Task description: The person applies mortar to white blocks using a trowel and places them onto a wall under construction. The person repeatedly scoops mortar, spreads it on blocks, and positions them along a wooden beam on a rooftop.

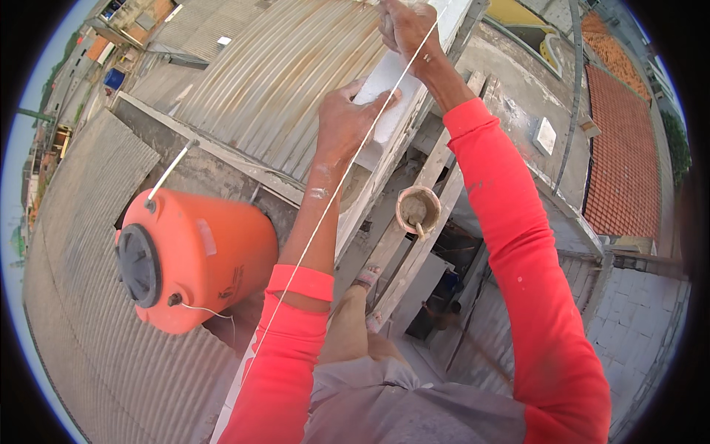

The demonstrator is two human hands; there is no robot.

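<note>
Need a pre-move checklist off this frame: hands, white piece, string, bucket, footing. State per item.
1. Left hand on the white piece: ok, thumb lies across its face.
2. Right hand grip: cannot tell. Fingers are curled near the piece's far end; what they hold is unclear.
3. String clear of both hands: cannot tell. It crosses in front of them in this view; contact isn't readable.
4. Bucket upright: ok, its mouth faces up over the planks, a handle sticking out.
5. Continuous surface underfoot: not ok, a gap shows between the planks.
6. Feet fully supported: cannot tell, partly hidden.
</note>
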